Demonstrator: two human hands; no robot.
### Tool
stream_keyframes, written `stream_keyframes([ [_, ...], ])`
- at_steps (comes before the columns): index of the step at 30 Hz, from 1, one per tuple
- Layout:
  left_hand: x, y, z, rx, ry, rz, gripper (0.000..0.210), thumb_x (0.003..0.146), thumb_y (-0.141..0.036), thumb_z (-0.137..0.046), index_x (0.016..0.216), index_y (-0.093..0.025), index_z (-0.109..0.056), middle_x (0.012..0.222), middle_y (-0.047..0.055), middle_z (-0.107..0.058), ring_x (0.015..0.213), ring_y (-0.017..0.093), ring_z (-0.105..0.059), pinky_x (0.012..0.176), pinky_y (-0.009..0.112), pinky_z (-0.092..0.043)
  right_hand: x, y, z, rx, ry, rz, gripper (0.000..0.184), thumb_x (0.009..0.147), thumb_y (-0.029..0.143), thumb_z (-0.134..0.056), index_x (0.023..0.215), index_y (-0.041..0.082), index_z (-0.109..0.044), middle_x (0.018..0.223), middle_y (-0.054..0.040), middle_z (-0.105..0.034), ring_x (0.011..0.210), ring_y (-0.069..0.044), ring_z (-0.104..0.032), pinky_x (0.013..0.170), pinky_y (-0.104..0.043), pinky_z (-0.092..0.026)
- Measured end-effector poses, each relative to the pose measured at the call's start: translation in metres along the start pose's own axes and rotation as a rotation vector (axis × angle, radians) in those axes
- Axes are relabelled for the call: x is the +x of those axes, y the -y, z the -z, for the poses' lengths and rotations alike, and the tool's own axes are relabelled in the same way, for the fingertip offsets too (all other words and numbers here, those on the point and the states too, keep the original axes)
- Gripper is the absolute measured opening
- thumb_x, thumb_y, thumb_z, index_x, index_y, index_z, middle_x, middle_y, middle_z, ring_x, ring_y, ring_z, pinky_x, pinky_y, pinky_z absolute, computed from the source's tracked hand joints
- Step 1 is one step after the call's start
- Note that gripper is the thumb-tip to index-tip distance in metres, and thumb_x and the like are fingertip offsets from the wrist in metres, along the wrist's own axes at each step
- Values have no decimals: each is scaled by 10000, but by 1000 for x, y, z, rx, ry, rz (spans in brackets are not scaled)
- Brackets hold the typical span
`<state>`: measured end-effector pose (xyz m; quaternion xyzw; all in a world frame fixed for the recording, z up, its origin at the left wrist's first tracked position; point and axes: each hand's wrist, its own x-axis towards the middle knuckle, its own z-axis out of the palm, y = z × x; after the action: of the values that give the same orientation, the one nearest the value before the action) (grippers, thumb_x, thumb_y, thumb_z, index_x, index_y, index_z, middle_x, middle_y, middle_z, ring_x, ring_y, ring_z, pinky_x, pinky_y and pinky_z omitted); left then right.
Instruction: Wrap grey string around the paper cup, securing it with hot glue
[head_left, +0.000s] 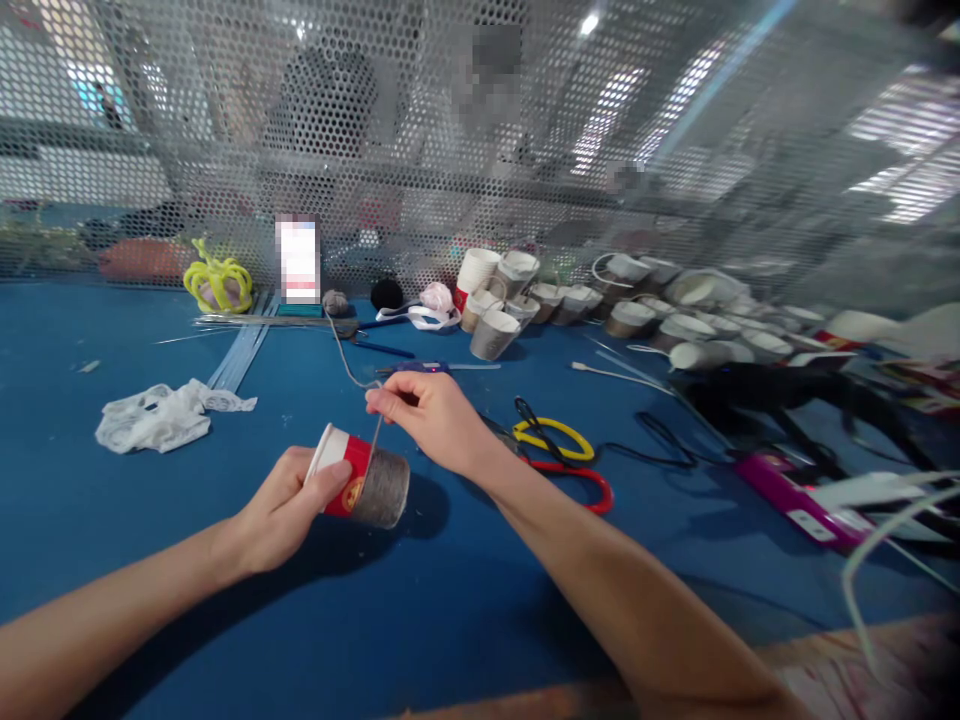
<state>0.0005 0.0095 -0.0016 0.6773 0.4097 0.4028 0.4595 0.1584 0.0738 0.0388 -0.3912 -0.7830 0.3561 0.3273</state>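
Note:
A red and white paper cup (341, 445) lies on its side in my left hand (281, 510), its rim toward the left. Grey yarn is wound around the half near its base, forming a wrapped band (386, 490). My right hand (431, 415) is above and to the right of the cup, pinching a strand of grey yarn (376, 432) between thumb and forefinger. From those fingertips the strand runs down to the cup, and also back to a small grey yarn ball (335, 301) by the mesh.
Scissors with red and yellow handles (559, 440) lie beside my right forearm, near a blue glue gun (424, 368). Wrapped cups (495, 335) cluster at the back right. A purple power strip (799, 500) sits right, white lace (157, 415) left, a lit phone (298, 260) against the mesh.

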Motion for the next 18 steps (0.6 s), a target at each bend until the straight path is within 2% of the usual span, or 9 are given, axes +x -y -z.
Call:
stream_keyframes([
  [8,-2,1,0,108,-22,-93,358,802,-258,-310,475,-146,-402,476,-30,-395,439,69,-299,424,190,-274,1,-7,-6,-63,40,-2,303,754,378,-427,674,126,-575,559,-9,-540,486,-72,-439,469,-196,-329],
  [18,-4,-1,0,178,-30,-137,352,800,-261,-303,492,-147,-429,490,-14,-440,429,74,-321,421,198,-285,-1,-5,-10,-140,84,-42,275,744,350,-454,647,130,-587,570,-12,-560,519,-83,-456,504,-207,-323],
])
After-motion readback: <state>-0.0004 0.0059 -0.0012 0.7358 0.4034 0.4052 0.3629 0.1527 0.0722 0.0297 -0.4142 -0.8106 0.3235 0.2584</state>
